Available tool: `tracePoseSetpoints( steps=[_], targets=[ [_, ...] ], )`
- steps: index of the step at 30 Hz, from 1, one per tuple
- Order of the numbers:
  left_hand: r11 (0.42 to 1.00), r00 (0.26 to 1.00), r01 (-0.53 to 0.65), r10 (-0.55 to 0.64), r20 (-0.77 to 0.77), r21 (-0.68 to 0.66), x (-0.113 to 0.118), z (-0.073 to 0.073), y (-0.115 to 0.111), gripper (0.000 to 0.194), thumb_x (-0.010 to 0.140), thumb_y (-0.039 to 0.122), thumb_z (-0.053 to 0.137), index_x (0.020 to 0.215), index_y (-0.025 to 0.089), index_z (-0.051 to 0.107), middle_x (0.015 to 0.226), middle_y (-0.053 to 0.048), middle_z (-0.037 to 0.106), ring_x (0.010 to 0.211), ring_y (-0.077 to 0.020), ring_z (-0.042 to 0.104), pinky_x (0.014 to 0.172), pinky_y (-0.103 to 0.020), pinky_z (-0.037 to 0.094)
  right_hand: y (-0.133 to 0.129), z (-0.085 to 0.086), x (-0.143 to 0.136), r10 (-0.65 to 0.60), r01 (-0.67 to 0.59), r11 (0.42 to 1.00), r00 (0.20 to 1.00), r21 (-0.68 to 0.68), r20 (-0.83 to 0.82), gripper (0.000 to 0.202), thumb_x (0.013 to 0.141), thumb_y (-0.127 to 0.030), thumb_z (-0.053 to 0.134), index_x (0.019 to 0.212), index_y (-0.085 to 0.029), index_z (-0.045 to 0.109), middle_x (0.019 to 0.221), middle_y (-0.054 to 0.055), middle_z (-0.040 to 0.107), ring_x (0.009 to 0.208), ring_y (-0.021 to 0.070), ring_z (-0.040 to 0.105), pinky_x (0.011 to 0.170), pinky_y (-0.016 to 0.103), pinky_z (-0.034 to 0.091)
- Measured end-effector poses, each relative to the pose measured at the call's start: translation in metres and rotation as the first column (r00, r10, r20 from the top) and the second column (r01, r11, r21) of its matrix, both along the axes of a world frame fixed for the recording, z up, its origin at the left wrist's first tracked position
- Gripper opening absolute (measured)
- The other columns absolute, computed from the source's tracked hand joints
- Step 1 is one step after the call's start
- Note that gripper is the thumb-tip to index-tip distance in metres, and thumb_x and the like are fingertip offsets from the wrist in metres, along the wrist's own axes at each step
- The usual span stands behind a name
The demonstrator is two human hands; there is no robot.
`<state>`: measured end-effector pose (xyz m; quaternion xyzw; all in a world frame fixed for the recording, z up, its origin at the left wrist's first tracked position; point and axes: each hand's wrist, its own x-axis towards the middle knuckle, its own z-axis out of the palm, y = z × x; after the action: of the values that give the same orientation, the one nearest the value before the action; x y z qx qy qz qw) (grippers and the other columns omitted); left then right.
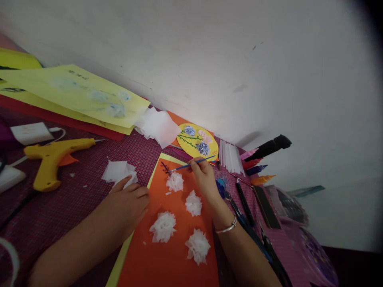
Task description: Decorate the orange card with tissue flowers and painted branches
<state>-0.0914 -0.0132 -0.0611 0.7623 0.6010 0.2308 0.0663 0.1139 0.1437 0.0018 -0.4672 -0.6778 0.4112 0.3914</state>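
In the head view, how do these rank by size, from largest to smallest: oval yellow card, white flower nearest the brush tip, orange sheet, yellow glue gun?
1. Orange sheet
2. Yellow glue gun
3. Oval yellow card
4. White flower

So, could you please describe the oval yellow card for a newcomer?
On the purple checked tablecloth, find the large orange paper sheet bearing four white tissue flowers. Just past its far end lies the oval yellow card. Unlike the straight-edged yellow sheets to its left, it is rounded, with blue and pink flowers.
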Motion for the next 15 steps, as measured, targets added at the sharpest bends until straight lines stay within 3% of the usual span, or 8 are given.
tracePoseSetpoints(
  steps=[9,12,15],
  targets=[
    [1.000,1.000,0.002,-0.003,-0.021,-0.015,0.001,0.009,-0.001,0.033,0.097,0.023,0.042,0.089,0.028,0.073,0.098,0.001,0.075,0.098,-0.0194,0.064,0.117,-0.047,0.023,-0.001,0.001,0.004,0.016,-0.031,0.995,0.987,0.091,0.160,0.013,0.081,-0.037,0.056,0.082,-0.025,0.061,0.071,0.001,0.066,0.071,0.0210,0.065,0.070,0.034,0.050],
    [1.000,1.000,0.003,-0.003,-0.023,-0.026,0.000,0.011,-0.001,0.034,0.097,0.022,0.041,0.088,0.028,0.073,0.097,0.001,0.075,0.098,-0.0190,0.064,0.118,-0.047,0.024,0.000,0.007,0.002,0.023,-0.025,0.998,0.999,0.051,0.036,0.012,0.080,-0.036,0.060,0.080,-0.023,0.063,0.069,0.000,0.067,0.067,0.0192,0.064,0.069,0.033,0.050],
    [0.999,1.000,-0.004,0.003,-0.018,-0.037,0.000,0.008,-0.001,0.031,0.096,0.022,0.043,0.089,0.029,0.073,0.098,0.001,0.075,0.099,-0.0185,0.064,0.118,-0.046,0.024,0.005,0.018,0.006,-0.036,0.022,0.998,0.963,-0.056,-0.266,0.013,0.079,-0.036,0.065,0.080,-0.023,0.064,0.064,-0.002,0.067,0.061,0.0162,0.063,0.068,0.032,0.052]
  ],
)
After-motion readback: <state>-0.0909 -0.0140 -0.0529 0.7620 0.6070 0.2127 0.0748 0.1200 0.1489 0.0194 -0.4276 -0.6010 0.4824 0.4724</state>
